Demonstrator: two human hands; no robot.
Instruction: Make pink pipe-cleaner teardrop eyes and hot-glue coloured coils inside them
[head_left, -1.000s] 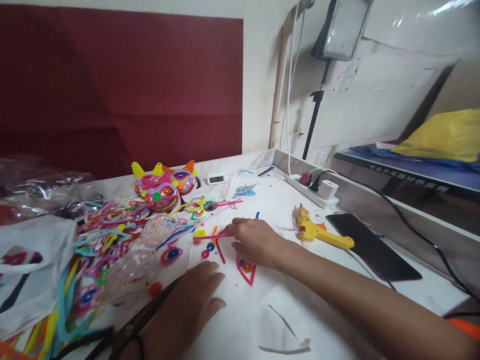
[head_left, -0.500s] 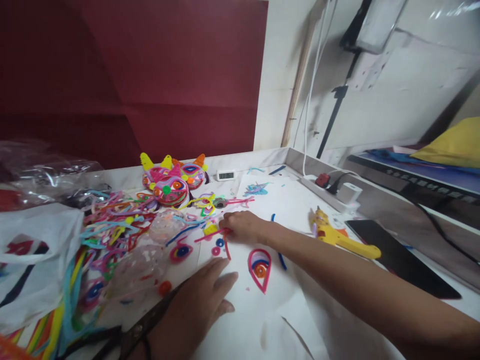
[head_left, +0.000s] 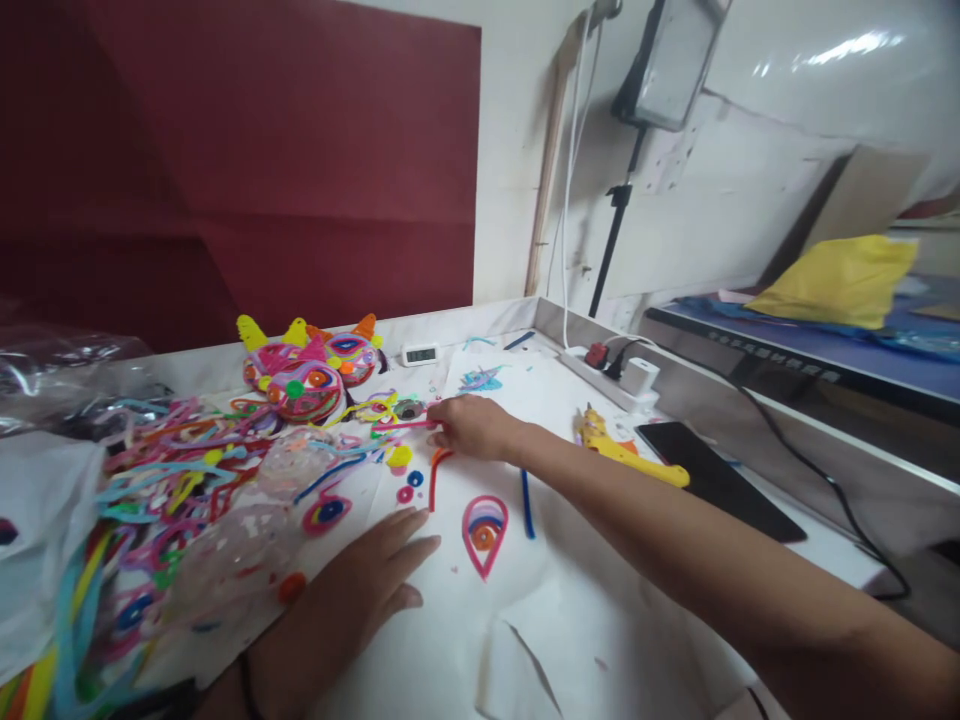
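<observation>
My right hand (head_left: pixel 472 427) reaches across the white paper, fingers closed on one end of a pink pipe cleaner (head_left: pixel 405 425). Below it lies a bent orange-red pipe cleaner (head_left: pixel 433 482). My left hand (head_left: pixel 364 585) rests low over the paper with fingers spread, its fingertips near the lower end of the orange-red piece. A drop-shaped eye (head_left: pixel 505 540) of pink pipe cleaner, with blue and orange coils inside, lies to its right. Close by are a small blue coil (head_left: pixel 415 480), pink coils (head_left: pixel 405 494) and a yellow coil (head_left: pixel 400 456). Another eye piece (head_left: pixel 328 512) lies left.
Tangled pipe cleaners (head_left: pixel 176 470) heap on the left, with decorated animal heads (head_left: pixel 304 385) behind. A yellow glue gun (head_left: pixel 634 457), a black tablet-like slab (head_left: pixel 720 480) and a power strip (head_left: pixel 611 380) lie right. A blue strip (head_left: pixel 527 505) sits under my right forearm.
My right hand has moved away from the orange-red piece and now holds the pink pipe cleaner farther back. My left hand has stayed nearly in place. The view has turned right.
</observation>
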